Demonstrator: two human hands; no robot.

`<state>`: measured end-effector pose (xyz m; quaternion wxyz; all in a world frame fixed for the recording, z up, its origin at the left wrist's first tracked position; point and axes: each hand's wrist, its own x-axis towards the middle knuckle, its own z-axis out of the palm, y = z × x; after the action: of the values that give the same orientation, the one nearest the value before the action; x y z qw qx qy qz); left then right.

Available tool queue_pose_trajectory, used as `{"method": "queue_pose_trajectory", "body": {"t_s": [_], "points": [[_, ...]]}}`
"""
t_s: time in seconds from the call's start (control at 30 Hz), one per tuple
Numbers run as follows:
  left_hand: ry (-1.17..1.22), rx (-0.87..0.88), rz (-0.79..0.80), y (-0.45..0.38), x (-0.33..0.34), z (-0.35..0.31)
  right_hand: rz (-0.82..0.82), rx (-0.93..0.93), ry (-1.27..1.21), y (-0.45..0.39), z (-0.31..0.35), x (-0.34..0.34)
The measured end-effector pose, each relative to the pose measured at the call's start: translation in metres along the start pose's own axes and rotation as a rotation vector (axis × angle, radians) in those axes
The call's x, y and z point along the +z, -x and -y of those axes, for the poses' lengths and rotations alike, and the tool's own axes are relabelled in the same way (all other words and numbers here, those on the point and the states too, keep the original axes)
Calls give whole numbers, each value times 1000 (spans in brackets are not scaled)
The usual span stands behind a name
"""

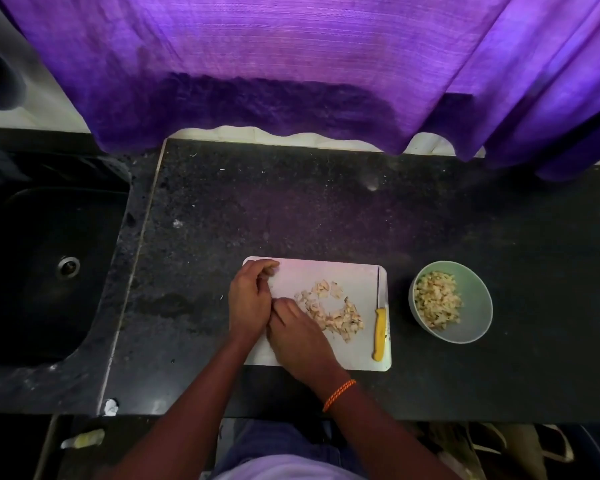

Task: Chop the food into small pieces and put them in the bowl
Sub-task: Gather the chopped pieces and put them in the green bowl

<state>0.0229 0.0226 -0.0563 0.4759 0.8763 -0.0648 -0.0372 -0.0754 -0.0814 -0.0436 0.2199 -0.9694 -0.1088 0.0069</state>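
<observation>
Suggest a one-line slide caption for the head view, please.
Both hands gather chopped food on the cutting board; knife set down, bowl part filled.

Purple curtain (257,64), speckled black counter (291,209), white cutting board (354,275), yellow-handled knife (380,327), pale green bowl (478,306), beige chopped bits (333,315), orange braided wristband (338,394).

I see a purple curtain (257,64) hanging over the dark speckled bench (291,209), black sink (49,258) at left.
</observation>
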Motion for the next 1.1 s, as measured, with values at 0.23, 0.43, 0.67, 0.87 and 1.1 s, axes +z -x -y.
{"method": "queue_pose_trajectory", "body": {"t_s": [0.23, 0.43, 0.67, 0.87, 1.1], "points": [[27, -1, -15, 4, 0, 0, 31, -266, 266, 33, -33, 0], [-37, 24, -18, 9, 3, -2, -121, 115, 142, 39, -63, -35], [-205, 112, 29, 20, 13, -5, -127, 208, -14, 86, -51, -34], [-232, 100, 85, 29, 20, -11, -13, 120, -36, 89, -40, -23], [-247, 102, 118, 34, 15, -13, -103, 229, -84, 81, -56, -50]]}}
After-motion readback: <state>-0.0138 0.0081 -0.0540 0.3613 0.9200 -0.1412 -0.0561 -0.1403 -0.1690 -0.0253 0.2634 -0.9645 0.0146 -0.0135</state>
